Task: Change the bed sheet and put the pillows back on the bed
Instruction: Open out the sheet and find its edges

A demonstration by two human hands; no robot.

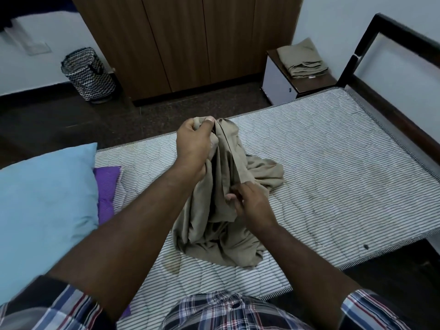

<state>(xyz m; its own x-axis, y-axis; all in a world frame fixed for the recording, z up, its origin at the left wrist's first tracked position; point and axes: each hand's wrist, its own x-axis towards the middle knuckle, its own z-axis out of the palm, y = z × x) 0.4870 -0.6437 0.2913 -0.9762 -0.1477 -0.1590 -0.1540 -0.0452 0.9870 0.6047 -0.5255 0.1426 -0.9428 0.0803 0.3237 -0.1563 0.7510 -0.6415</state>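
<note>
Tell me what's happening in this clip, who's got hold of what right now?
A person stands at a bare striped mattress and handles a bunched beige sheet lying on it. The left hand grips a gathered part of the sheet and lifts it, while the right hand pinches a fold lower down. A blue pillow rests at the left end of the mattress, over something purple. More folded beige fabric sits on the bedside cabinet. The sheet is not yet spread.

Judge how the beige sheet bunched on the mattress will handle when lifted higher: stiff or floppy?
Probably floppy: the beige sheet hangs in loose folds from the left hand and pools on the mattress. It looks light, since a pinch holds it up. The right hand grips a lower fold, likely to find an edge.
</note>
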